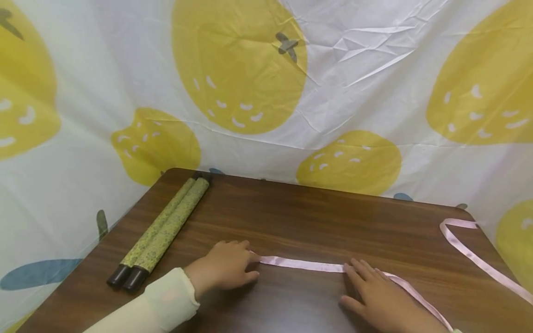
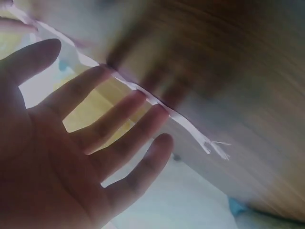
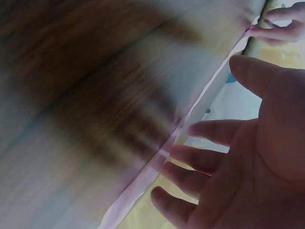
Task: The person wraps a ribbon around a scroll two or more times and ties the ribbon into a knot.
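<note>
A pale pink satin ribbon [image 1: 300, 264] lies stretched across the brown table between the two hands. My left hand [image 1: 226, 266] rests its fingertips on the ribbon's left part, fingers spread and nearly straight. Just past those fingers, the left wrist view shows a frayed ribbon end [image 2: 209, 145]. My right hand [image 1: 379, 293] touches the ribbon farther right with fingers extended, and the right wrist view shows these fingertips [image 3: 178, 152] against or very near the strip. From there the ribbon runs along the right forearm toward the front edge of the view.
Two rods with yellow-green patterned covers and black ends [image 1: 168, 226] lie side by side at the table's left. More pink ribbon [image 1: 470, 254] curves over the right edge. A lemon-print curtain [image 1: 358, 92] surrounds the wooden table [image 1: 291, 212] behind and at the sides.
</note>
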A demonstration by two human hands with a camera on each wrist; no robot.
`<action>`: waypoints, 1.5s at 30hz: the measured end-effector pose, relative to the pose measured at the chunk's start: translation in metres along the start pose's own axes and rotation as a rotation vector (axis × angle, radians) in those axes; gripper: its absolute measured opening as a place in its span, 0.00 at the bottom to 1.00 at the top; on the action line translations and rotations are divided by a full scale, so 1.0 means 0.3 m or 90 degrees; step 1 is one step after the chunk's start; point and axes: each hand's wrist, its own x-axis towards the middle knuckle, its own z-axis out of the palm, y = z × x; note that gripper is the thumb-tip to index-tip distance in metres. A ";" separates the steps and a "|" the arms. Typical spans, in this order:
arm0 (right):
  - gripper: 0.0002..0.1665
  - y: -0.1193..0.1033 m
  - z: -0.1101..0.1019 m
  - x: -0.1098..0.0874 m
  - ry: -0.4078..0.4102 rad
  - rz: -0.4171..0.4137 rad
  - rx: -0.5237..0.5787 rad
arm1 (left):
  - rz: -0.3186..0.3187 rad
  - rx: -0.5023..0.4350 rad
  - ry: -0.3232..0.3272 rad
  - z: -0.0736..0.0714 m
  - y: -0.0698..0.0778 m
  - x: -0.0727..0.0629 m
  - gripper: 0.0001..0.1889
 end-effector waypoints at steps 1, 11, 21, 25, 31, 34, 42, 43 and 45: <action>0.47 0.005 0.001 -0.002 -0.012 0.002 0.007 | -0.010 -0.004 -0.003 -0.005 -0.015 -0.008 0.22; 0.47 0.040 0.033 -0.020 -0.041 0.004 0.036 | -0.113 -0.049 -0.031 -0.022 -0.156 -0.056 0.22; 0.46 0.051 0.048 -0.015 -0.070 0.000 0.051 | -0.133 -0.041 -0.022 -0.031 -0.208 -0.071 0.20; 0.47 0.050 0.048 -0.016 -0.072 0.003 0.053 | -0.126 -0.037 0.022 -0.072 -0.235 -0.059 0.23; 0.47 0.052 0.048 -0.017 -0.067 0.006 0.050 | -0.177 -0.022 0.064 -0.156 -0.365 -0.004 0.30; 0.47 0.053 0.048 -0.018 -0.063 0.003 0.046 | -0.245 -0.024 0.034 -0.177 -0.444 0.021 0.34; 0.47 0.056 0.047 -0.015 -0.064 -0.005 0.042 | -0.327 -0.065 -0.042 -0.181 -0.568 0.037 0.46; 0.48 0.056 0.047 -0.015 -0.067 -0.004 0.043 | -0.325 -0.069 -0.050 -0.179 -0.574 0.036 0.47; 0.48 0.057 0.047 -0.015 -0.067 -0.001 0.042 | -0.317 -0.080 -0.064 -0.179 -0.581 0.035 0.49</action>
